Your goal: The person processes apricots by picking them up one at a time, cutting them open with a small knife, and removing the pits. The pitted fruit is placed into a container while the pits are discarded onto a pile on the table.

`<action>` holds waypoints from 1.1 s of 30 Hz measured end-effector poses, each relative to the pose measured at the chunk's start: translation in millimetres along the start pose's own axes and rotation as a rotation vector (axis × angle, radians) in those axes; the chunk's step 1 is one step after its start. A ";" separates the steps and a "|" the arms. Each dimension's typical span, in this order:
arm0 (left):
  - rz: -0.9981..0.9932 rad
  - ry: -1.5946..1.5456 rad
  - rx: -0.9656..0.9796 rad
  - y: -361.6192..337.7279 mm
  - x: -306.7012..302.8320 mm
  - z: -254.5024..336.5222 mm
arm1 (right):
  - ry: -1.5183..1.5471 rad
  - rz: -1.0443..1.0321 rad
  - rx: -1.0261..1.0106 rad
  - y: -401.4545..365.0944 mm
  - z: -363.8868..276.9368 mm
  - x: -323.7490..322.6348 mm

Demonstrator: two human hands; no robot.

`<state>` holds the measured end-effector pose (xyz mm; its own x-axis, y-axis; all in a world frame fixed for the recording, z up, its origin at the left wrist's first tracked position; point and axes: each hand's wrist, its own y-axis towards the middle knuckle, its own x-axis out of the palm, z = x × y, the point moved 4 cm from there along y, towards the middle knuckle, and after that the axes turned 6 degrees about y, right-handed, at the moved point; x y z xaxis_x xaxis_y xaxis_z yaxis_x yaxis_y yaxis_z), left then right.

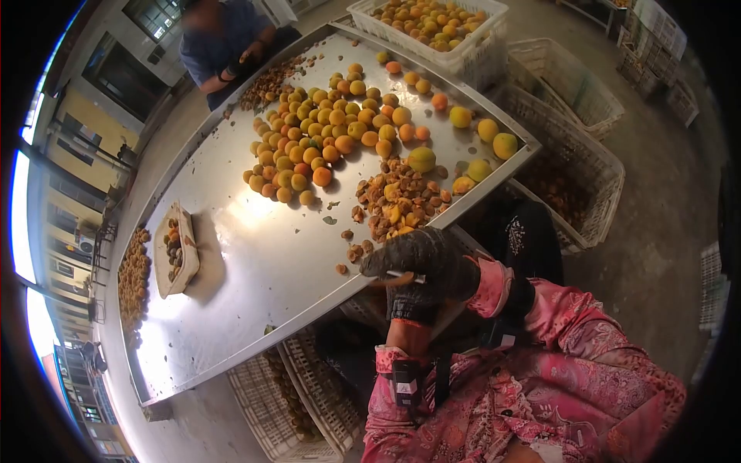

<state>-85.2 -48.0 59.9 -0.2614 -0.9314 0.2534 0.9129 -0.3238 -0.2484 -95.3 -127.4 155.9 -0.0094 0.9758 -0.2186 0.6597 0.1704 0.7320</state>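
My hands, both in dark gloves, are together at the near edge of the metal table. My right hand [428, 256] is closed and overlaps my left hand [413, 302], whose fingers are mostly hidden but look curled. Between them shows a thin pale strip [398, 276]; its kind and whatever else they hold cannot be made out. Just beyond the hands lies a heap of brown pits [390, 193] with orange pulp pieces. Farther up the table spreads a large pile of yellow-orange apricots [312, 127].
The metal table [255, 301] has a raised rim. On it sit a whitish tray [187, 266] with pits and another pit heap [134, 274]. Crates stand around: one full of apricots [494, 35], one at right [610, 181], others below [316, 386]. Across the table is another person [224, 38].
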 end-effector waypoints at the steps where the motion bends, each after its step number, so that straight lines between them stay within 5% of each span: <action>1: 0.001 -0.154 -0.085 1.2 1.0 -3.0 | -0.001 -0.001 -0.002 -0.4 3.6 0.4; 4: 0.009 -0.617 -0.339 0.1 5.4 -8.6 | -0.037 0.307 0.136 0.5 16.2 -15.5; 6: -0.099 -0.685 -0.309 -4.2 7.6 1.3 | 1.041 0.642 0.668 -10.9 42.0 -20.9; 9: -0.168 -0.791 -0.328 -15.1 7.1 5.1 | 1.118 0.714 0.619 -5.4 44.6 -22.0; 15: 0.067 -0.630 -0.310 -19.0 -2.5 -2.2 | 1.220 0.683 0.659 -6.7 48.5 -18.2; 17: 0.004 0.675 0.509 -21.6 0.3 22.5 | 1.236 0.636 0.688 -6.2 48.5 -19.3; 21: -0.001 0.661 0.448 -13.8 -1.3 21.9 | 1.143 0.621 0.697 -8.8 49.9 -19.5; 23: -0.229 -0.743 -0.315 -17.1 10.6 16.8 | 1.044 0.623 0.664 -10.0 46.5 -18.7; 27: -0.037 -0.708 -0.276 -21.1 9.5 7.0 | 0.947 0.729 0.532 -9.9 33.2 -16.8; 29: 0.194 -0.530 -0.139 -13.4 -4.7 -1.6 | 0.958 0.762 0.554 -11.0 36.0 -16.6; 30: 0.194 -0.530 -0.139 -14.4 -7.0 -0.1 | 0.585 0.605 0.430 -7.4 34.8 -23.7; 31: 0.139 0.227 0.180 -16.3 -8.9 19.0 | 0.215 0.442 0.303 -3.2 30.5 -26.5; 32: 0.065 0.985 0.488 -21.8 1.2 30.3 | 0.213 0.443 0.307 -1.3 27.6 -28.5; 33: 0.062 0.984 0.488 -20.9 2.4 26.9 | 0.621 0.508 0.469 0.4 29.4 -27.5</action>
<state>-96.5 -38.9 90.8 -0.1485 -0.7396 -0.6565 0.9022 -0.3731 0.2163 -72.6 -158.2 143.2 0.0525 0.8397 0.5405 0.9300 -0.2383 0.2799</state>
